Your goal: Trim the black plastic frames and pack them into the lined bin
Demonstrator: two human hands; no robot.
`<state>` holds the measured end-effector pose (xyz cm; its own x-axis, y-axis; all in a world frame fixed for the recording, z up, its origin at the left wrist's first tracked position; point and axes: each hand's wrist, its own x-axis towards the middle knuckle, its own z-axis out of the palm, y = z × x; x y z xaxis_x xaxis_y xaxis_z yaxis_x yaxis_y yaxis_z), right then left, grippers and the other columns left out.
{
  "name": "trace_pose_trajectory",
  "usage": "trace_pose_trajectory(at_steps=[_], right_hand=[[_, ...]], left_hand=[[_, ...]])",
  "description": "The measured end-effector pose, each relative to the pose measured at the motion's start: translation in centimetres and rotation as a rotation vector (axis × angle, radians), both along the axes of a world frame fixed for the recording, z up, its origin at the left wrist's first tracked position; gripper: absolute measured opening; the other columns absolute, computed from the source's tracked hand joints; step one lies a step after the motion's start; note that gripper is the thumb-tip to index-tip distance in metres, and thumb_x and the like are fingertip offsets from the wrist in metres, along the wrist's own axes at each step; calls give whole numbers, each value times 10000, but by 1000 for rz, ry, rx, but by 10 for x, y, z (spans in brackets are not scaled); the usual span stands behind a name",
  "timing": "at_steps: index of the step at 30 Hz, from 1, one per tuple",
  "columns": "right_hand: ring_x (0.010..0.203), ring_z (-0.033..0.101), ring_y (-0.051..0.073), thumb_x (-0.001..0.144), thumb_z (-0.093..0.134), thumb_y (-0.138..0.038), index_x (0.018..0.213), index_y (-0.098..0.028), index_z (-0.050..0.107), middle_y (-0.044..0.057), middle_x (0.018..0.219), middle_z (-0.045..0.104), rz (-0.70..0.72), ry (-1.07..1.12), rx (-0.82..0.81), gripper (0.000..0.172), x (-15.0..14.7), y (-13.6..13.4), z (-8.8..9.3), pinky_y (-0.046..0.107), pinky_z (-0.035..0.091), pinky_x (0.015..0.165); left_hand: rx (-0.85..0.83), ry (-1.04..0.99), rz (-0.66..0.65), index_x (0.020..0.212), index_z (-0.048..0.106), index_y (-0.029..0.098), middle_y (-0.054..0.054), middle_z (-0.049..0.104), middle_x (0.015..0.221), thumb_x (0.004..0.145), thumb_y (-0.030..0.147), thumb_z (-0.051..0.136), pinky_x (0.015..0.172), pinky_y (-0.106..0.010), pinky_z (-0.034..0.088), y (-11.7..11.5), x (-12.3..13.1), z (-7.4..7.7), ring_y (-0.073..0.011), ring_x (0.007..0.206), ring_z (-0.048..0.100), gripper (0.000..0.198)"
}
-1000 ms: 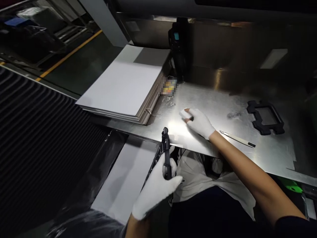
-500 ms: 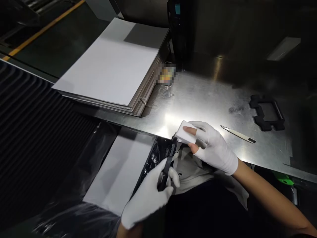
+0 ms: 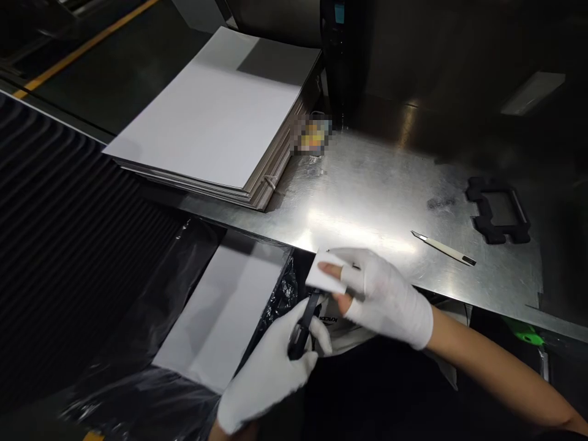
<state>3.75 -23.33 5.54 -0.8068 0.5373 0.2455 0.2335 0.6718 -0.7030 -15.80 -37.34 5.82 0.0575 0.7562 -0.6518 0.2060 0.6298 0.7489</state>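
Observation:
My left hand [image 3: 275, 361], in a white glove, is closed around a narrow black plastic part [image 3: 301, 334] that points up and away. In my right hand [image 3: 386, 294], whose white glove leaves the thumb and a fingertip bare, is a flat white block [image 3: 324, 277], pinched between thumb and fingers. The block lies over the upper end of the black part and hides it; whether they touch I cannot tell. To the right on the metal table lies a pale craft knife [image 3: 443, 248], its blade toward the left. Beyond it rests a black notched frame [image 3: 482, 229].
A tall stack of large white sheets [image 3: 206, 116] stands at the table's back left. Below the table edge, another white sheet stack [image 3: 220, 312] sits in dark plastic wrap [image 3: 133, 343]. Dark ribbed material [image 3: 55, 245] fills the left. A green object [image 3: 523, 331] is under the edge at right.
My right hand has brought the white block down and to the left, over the black part's upper end. My left hand has shifted only slightly. The view has moved a little.

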Motion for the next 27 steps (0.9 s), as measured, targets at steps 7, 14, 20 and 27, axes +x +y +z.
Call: trace_pose_trajectory(at_steps=[7,14,20,27], right_hand=[[1165,712,281,989,676,-166,1406,-227,663,137,1344,699,-23,-4,-19,422,6,-10,-3,435,689,876],[1103,714,245,1008,669,-155,1426,-198,627,135,1334,696,-16,-10,-82,422,13,-20,-16,407,681,880],[1117,712,262,994,687,-147,1433,-218,623,135,1350,694,-69,-19,-121,450,26,-28,-24,433,673,889],[1158,709,267,971,714,-138,1432,-235,626,122,1318,706,-127,-61,-157,479,37,-36,-32,445,664,934]], left_hand=[[-22,-2,-30,929,672,223,-13,703,873,728,151,604,575,-276,479,-4,4,-6,-161,650,557,224],[-31,9,-81,911,663,229,1,720,863,716,146,567,672,-307,501,2,9,-7,-187,729,602,232],[-39,-12,-121,904,661,225,0,733,850,717,142,562,679,-315,492,5,13,-12,-192,730,617,227],[-60,-144,-105,963,653,208,-8,731,830,695,130,564,637,-302,477,12,29,-30,-181,702,596,293]])
